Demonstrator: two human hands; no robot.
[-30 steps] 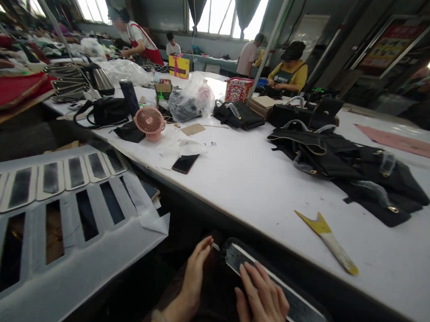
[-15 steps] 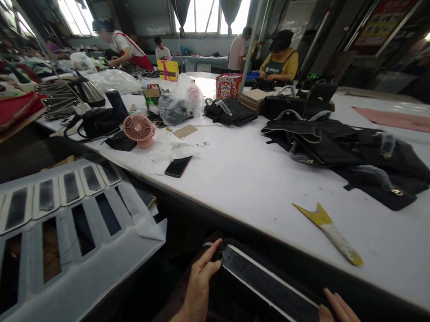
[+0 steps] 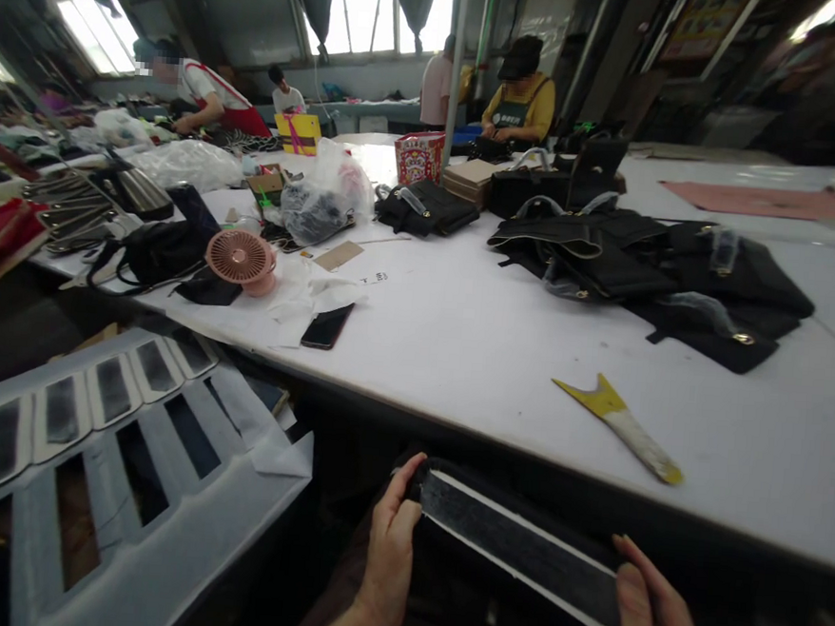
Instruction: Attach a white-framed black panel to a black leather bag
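Observation:
Across my lap lies a long black strip (image 3: 516, 544) with white lines along both long edges, set on darker black material that blends into the shadow below. My left hand (image 3: 390, 550) pinches its left end between thumb and fingers. At the other end, my right hand (image 3: 654, 611) grips it with the thumb on top and the fingers behind the far edge. A yellow fork-ended tool (image 3: 620, 423) with a whitish wrapped handle lies on the white table (image 3: 450, 353) beyond my hands.
On my left, a grey slatted rack (image 3: 182, 497) carries several white-edged dark panels (image 3: 60, 409). Black bags (image 3: 649, 267), a phone (image 3: 328, 326), a pink fan (image 3: 242, 261) and a plastic bag (image 3: 330, 192) lie on the table. Co-workers (image 3: 519, 106) stand or sit beyond it.
The view has turned slightly, so the table items sit further left in the picture. My right thumb now rests more fully on the strip. Both hands stay on its ends.

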